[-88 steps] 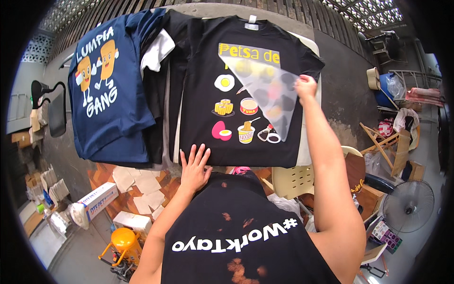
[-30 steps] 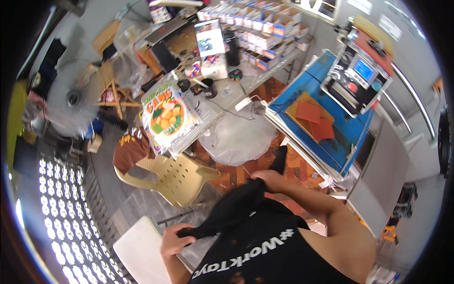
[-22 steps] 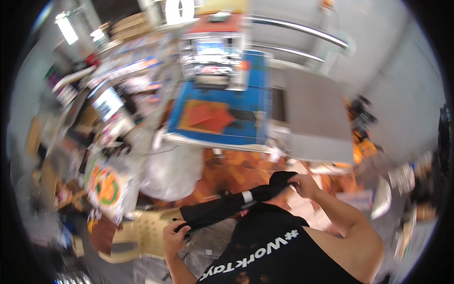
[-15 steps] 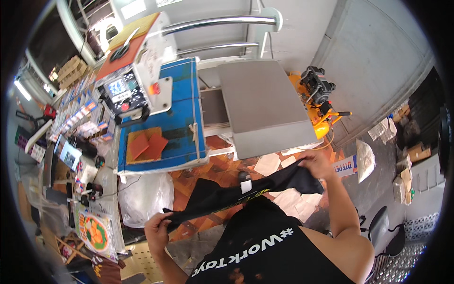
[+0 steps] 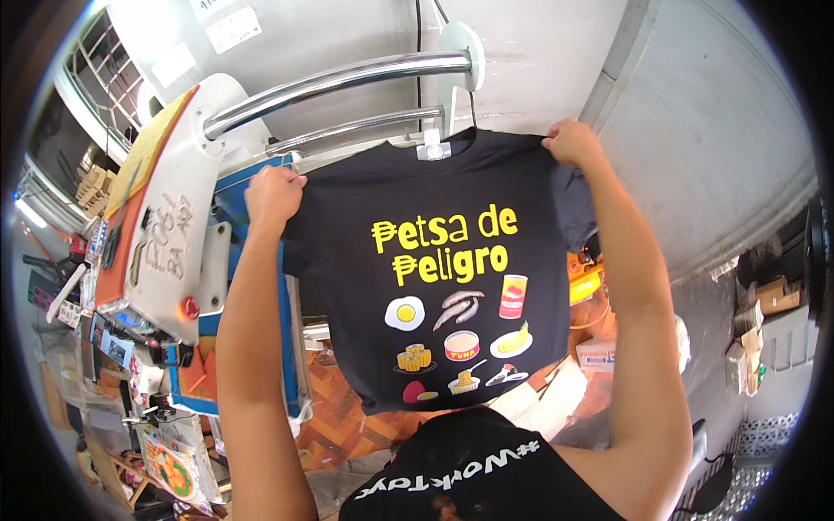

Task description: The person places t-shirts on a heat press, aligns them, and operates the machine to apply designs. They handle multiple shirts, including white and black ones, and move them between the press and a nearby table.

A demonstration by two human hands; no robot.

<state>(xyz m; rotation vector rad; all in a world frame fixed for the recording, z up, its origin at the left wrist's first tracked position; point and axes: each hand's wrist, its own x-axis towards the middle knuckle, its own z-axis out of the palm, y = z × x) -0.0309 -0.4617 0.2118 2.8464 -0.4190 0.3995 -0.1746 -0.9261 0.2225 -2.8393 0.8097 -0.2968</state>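
Observation:
A black T-shirt hangs spread out in front of me, its printed front toward me: yellow lettering above pictures of food, including an egg, a can and a banana. My left hand grips it at the left shoulder, fingers closed on the cloth, and my right hand pinches the other shoulder, higher up. Its hem hangs just beyond my chest, and whatever lies directly behind the cloth is hidden.
At left stands a white press machine with chrome bars and a blue pad. Yellow equipment shows partly at right. Cardboard sheets lie on wooden flooring. Cluttered shelves fill the far left; boxes sit at right.
The view has turned from tables and chair toward the press. The shirt, bunched low between my hands half a second ago, now hangs open, with both hands raised higher and farther forward.

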